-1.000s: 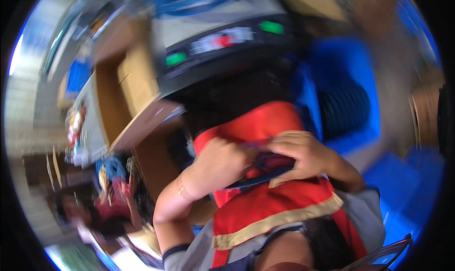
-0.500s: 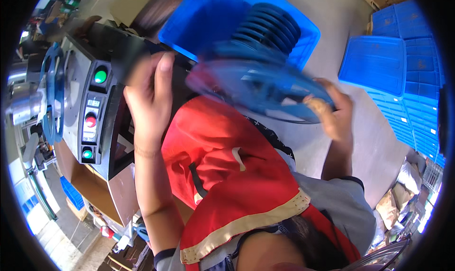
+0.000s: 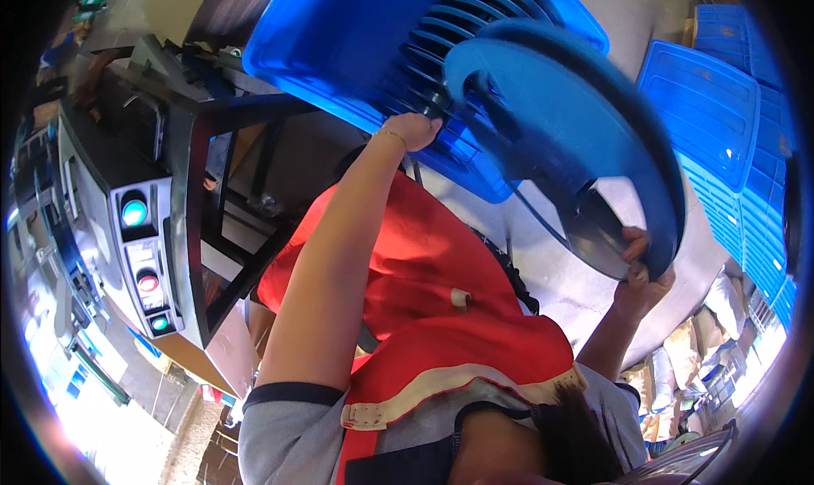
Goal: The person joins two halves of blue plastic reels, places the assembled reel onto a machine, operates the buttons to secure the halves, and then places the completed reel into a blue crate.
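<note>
A large blue reel (image 3: 560,95) with wide round flanges and cut-out openings is tilted in front of me. My right hand (image 3: 643,273) is closed around its lower right rim. To the left of the reel, my left hand (image 3: 413,131) has its fingers closed at a small dark part beside the reel stack; what exactly they grip is hidden. Behind them, several dark blue reels (image 3: 437,27) lie side by side in a big blue bin (image 3: 314,52). The held reel covers part of that stack.
On the left stands a machine with a black frame (image 3: 197,222) and a panel of lit buttons (image 3: 146,256). Blue lidded crates (image 3: 704,112) are stacked at the right. Wrapped bundles (image 3: 682,349) lie at the lower right.
My left hand has moved from beside the machine over to the reel stack. The reel in my right hand has swung up and to the right, and its blur has lessened.
</note>
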Tool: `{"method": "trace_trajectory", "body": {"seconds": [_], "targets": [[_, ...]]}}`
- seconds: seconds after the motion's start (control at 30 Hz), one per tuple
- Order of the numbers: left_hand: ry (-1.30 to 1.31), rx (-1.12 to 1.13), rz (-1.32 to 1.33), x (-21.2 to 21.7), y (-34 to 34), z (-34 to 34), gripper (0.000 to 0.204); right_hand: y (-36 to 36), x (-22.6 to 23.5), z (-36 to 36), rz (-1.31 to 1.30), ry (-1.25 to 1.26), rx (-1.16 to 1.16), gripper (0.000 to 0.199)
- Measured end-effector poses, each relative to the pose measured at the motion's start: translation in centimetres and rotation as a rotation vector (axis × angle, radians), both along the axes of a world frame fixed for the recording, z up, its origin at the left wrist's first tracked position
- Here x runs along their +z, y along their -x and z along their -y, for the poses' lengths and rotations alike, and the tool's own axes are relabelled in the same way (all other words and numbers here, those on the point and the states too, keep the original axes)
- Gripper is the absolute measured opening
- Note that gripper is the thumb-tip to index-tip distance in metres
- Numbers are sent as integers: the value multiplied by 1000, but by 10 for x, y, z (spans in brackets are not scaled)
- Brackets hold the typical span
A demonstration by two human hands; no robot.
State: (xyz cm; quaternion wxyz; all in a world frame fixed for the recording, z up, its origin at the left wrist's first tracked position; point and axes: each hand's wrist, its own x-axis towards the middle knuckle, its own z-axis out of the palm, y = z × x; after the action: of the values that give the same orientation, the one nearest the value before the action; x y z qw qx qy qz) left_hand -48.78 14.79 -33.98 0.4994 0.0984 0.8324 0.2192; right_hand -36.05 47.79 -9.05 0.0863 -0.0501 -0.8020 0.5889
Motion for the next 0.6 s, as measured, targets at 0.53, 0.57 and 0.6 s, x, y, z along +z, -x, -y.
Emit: {"method": "trace_trajectory", "body": {"seconds": [0.53, 0.57, 0.6], "targets": [[-482, 259, 569, -19, 102, 39, 111, 40, -175, 109, 666, -251, 655, 49], [-461, 267, 500, -14, 98, 42, 109, 42, -191, 123, 582, -326, 669, 61], [-436, 277, 431, -11, 94, 46, 107, 45, -206, 136, 494, -398, 683, 74]]}}
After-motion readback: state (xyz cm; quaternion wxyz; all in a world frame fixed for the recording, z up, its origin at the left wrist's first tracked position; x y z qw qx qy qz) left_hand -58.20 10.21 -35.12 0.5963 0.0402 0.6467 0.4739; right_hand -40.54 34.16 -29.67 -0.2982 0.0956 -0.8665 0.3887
